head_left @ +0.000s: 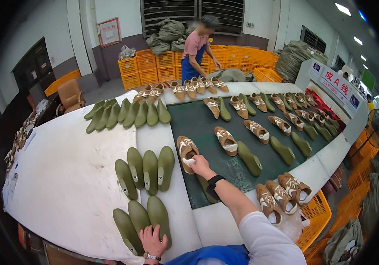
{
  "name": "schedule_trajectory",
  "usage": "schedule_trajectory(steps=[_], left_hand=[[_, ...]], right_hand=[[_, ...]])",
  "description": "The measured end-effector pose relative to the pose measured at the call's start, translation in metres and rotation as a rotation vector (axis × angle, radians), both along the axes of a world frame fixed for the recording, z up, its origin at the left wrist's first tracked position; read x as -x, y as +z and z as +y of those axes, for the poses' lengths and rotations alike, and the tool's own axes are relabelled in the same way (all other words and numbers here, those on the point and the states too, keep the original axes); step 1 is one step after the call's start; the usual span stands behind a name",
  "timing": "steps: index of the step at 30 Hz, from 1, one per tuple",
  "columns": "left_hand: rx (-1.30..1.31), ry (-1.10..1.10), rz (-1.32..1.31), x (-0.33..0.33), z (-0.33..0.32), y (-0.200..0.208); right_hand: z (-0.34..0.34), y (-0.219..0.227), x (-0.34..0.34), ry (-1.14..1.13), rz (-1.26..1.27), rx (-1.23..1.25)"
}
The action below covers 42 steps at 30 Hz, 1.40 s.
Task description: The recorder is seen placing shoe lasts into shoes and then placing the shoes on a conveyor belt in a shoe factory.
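Observation:
My right hand (201, 166) pinches the heel collar of a brown and white sneaker (187, 150) at the near left corner of the green conveyor belt (187, 115). Beneath my right wrist, partly hidden, lies a green shoe last (207, 189). My left hand (153, 242) rests with fingers spread on the heel ends of a group of green shoe lasts (137, 218) at the near edge of the white table. Its palm hides part of them. Just beyond stands another group of green lasts (150, 170).
Sneakers and lasts line the belt in rows. More lasts (130, 114) lie at the table's far side. Several sneakers (282, 194) sit on the near ledge beside an orange crate (315, 221). Across the belt a person in a blue apron (194, 66) stands before stacked orange crates (147, 62).

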<state>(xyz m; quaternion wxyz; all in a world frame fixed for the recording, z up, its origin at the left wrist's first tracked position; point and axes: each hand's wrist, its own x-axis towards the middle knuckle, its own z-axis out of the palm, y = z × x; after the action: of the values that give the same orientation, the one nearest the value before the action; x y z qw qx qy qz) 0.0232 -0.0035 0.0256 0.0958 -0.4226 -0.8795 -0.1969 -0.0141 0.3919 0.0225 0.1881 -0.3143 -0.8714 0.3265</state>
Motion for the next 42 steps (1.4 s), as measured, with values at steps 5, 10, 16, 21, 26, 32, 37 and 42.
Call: schedule_trajectory(steps=[5,10,16,21,26,32,37,42], left_hand=[[0.061,0.03,0.051,-0.007,-0.001,0.026],[0.069,0.0,-0.015,-0.004,0.01,0.024],[0.139,0.068,0.138,-0.012,-0.013,0.011],[0.164,0.04,0.178,-0.003,-0.005,-0.004],[0.076,-0.022,0.234,0.008,-0.009,-0.028],[0.121,-0.012,0.154,0.011,-0.013,-0.032],[0.11,0.012,0.177,0.009,-0.018,-0.034],[0.113,-0.003,0.166,-0.009,-0.004,0.01]], right_hand=[[0.013,-0.054,0.028,0.078,-0.125,0.045],[0.035,-0.081,-0.004,0.008,0.005,0.052],[-0.023,-0.038,-0.063,0.162,-0.453,-0.282],[-0.039,-0.044,-0.128,0.069,-0.553,-0.239],[-0.047,-0.041,-0.143,-0.049,-0.539,-0.208],[-0.043,-0.045,-0.134,-0.135,-0.506,-0.187],[-0.04,-0.05,-0.135,-0.106,-0.388,-0.234],[-0.042,-0.014,-0.145,-0.048,-0.253,-0.264]])
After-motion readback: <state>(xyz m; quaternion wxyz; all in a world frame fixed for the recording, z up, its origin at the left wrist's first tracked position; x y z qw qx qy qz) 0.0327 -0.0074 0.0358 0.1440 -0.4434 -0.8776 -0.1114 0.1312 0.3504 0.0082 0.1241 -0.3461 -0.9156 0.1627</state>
